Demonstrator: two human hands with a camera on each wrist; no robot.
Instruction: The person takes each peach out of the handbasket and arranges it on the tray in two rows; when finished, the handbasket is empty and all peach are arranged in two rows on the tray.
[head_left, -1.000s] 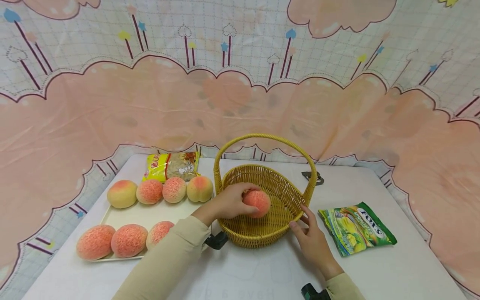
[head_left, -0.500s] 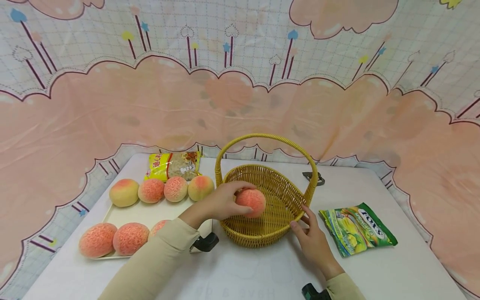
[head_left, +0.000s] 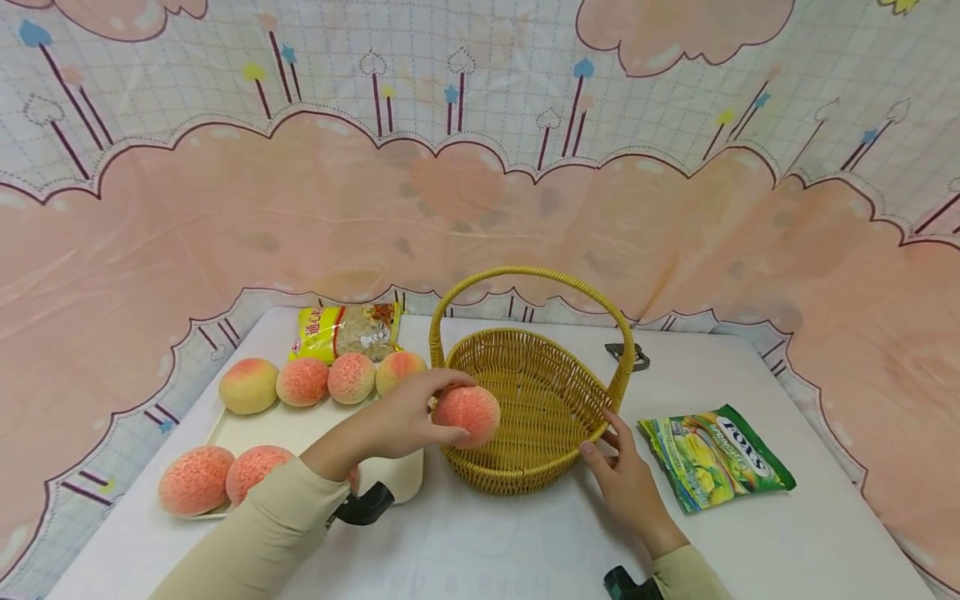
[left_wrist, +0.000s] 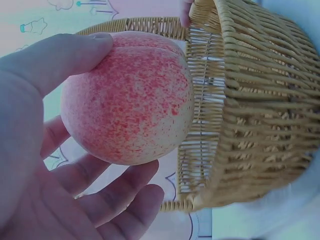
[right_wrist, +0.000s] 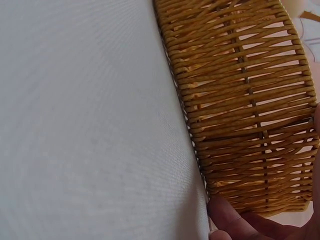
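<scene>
A pinkish-red peach is held between the thumb and fingers of my left hand, over the left rim of the woven yellow basket. In the left wrist view the thumb lies across one side of the peach, and the fingers curl beneath it. No other fruit shows inside the basket. My right hand grips the basket's right side below the handle's foot. The right wrist view shows fingertips at the basket's bottom edge, with part of the hand by its rim.
A cream tray on the left carries several peaches in two rows, partly hidden by the left sleeve. Behind it lies a yellow snack packet. A green candy bag lies right of the basket. A small dark metal item sits behind.
My left hand has drawn the peach leftward from over the basket's middle to its left rim. The right hand and basket have stayed in place.
</scene>
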